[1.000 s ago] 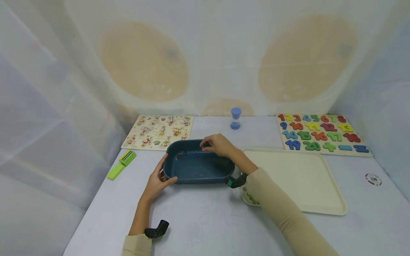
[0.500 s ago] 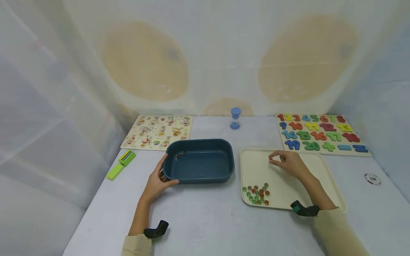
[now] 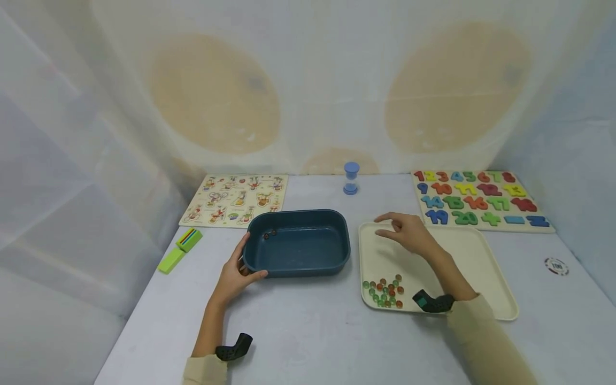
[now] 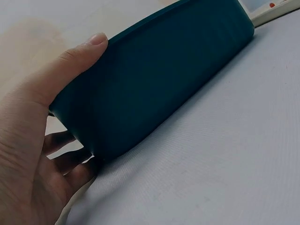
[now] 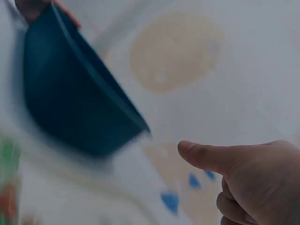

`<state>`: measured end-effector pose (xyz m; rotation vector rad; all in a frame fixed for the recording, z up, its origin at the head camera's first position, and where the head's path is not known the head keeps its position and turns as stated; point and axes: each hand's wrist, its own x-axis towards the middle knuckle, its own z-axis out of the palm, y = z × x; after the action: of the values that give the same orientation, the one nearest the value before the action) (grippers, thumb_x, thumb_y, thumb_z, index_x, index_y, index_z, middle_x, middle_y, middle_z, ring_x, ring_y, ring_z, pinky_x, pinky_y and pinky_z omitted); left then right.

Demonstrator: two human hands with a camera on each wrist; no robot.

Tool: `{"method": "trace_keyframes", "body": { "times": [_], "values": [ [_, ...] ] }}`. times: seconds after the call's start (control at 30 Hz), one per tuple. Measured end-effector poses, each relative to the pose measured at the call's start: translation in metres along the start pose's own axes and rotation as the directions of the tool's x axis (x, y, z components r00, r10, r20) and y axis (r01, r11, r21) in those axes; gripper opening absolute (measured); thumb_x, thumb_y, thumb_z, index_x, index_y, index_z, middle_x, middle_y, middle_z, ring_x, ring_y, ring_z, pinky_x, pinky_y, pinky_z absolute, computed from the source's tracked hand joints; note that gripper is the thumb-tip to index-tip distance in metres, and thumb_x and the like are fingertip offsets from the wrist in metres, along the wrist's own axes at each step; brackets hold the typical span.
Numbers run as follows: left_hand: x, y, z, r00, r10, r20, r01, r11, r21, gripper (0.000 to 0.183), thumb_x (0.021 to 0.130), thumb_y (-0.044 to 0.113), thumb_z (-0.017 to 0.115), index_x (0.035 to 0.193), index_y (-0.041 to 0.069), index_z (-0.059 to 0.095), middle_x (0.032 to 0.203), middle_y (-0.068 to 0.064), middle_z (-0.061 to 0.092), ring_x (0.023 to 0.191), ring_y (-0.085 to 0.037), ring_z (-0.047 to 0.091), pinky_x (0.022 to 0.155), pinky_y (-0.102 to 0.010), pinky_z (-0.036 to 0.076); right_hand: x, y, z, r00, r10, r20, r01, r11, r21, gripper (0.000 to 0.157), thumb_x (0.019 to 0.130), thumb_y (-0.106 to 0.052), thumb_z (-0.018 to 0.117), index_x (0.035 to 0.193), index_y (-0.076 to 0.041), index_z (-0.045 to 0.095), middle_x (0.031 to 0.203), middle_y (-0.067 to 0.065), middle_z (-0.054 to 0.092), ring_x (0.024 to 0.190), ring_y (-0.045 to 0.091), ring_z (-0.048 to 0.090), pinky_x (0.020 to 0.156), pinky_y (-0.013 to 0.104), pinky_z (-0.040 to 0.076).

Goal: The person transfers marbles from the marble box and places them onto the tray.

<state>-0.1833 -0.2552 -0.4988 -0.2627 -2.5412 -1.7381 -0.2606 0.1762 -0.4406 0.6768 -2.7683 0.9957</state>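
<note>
My left hand point(image 3: 236, 275) grips the left end of a dark teal basin point(image 3: 298, 267), thumb at the front rim and fingers round the end. In the left wrist view the thumb point(image 4: 79, 61) lies along the rim. Two small brown-red marbles point(image 3: 270, 234) lie in the basin's far left part. Over the far left corner of a cream tray point(image 3: 462, 272), my right hand point(image 3: 409, 233) is raised with thumb and forefinger apart and nothing visible between them. Green and red marbles point(image 3: 385, 293) gather in the tray's near left corner.
A picture puzzle board point(image 3: 236, 200) lies behind the basin to the left, a number board point(image 3: 481, 202) at the back right. Between them stands a blue sand timer point(image 3: 351, 178). Green blocks point(image 3: 180, 251) are at the left edge, a round chip point(image 3: 556, 266) at the right.
My right hand moved from the basin to over the tray, pinching a small reddish marble, then shifted left with its fingers parted. My left hand stays on the basin.
</note>
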Motion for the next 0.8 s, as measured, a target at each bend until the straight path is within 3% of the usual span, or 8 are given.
{"method": "trace_keyframes", "body": {
  "times": [0.13,0.33,0.47,0.63,0.8],
  "values": [
    [0.0,0.003,-0.002,1.0,0.023,0.0,-0.023,1.0,0.016,0.083,0.08,0.017,0.068,0.144,0.03,0.016,0.15,-0.002,0.014,0.129,-0.037,0.029,0.096,-0.047,0.037,0.048,-0.052,0.022,0.989,-0.138,0.058,0.135,0.99,0.049,0.029,0.08,-0.034,0.066,0.103,-0.015,0.067,0.05,-0.005,0.03,0.045,0.01,0.027,0.043,0.024,0.025],
    [-0.004,0.021,-0.004,0.999,0.037,0.005,-0.037,0.997,-0.065,0.063,0.089,0.005,0.051,0.144,0.016,0.021,0.15,-0.004,0.015,0.134,-0.034,0.017,0.103,-0.057,0.021,0.105,-0.112,0.065,0.942,-0.282,0.184,0.269,0.959,0.09,0.027,0.081,-0.029,0.066,0.104,-0.016,0.067,0.046,-0.004,0.033,0.042,0.01,0.027,0.049,0.022,0.03],
    [-0.007,0.031,-0.005,1.0,0.024,0.011,-0.023,0.996,-0.091,0.063,0.089,0.005,0.05,0.144,0.014,0.021,0.149,-0.005,0.016,0.133,-0.035,0.018,0.102,-0.057,0.021,0.128,-0.128,0.099,0.919,-0.284,0.272,0.266,0.958,0.102,0.028,0.082,-0.026,0.065,0.108,-0.015,0.065,0.046,-0.004,0.033,0.042,0.01,0.027,0.048,0.022,0.029],
    [-0.008,0.033,-0.005,0.999,0.028,0.016,-0.026,0.995,-0.096,0.063,0.088,0.004,0.051,0.143,0.013,0.021,0.149,-0.004,0.016,0.135,-0.031,0.015,0.104,-0.056,0.019,0.142,-0.127,0.135,0.899,-0.207,0.385,0.199,0.978,0.063,0.029,0.084,-0.024,0.064,0.111,-0.016,0.064,0.047,-0.004,0.037,0.041,0.008,0.03,0.043,0.019,0.028],
    [-0.008,0.034,-0.006,0.998,0.052,0.021,-0.05,0.995,-0.087,0.065,0.088,0.003,0.053,0.144,0.011,0.02,0.149,-0.007,0.015,0.134,-0.035,0.016,0.103,-0.056,0.021,0.147,-0.127,0.155,0.896,-0.196,0.398,0.202,0.979,0.026,0.027,0.082,-0.024,0.065,0.109,-0.016,0.065,0.063,0.001,0.058,0.046,0.009,0.037,0.045,0.02,0.032]
  ]
}}
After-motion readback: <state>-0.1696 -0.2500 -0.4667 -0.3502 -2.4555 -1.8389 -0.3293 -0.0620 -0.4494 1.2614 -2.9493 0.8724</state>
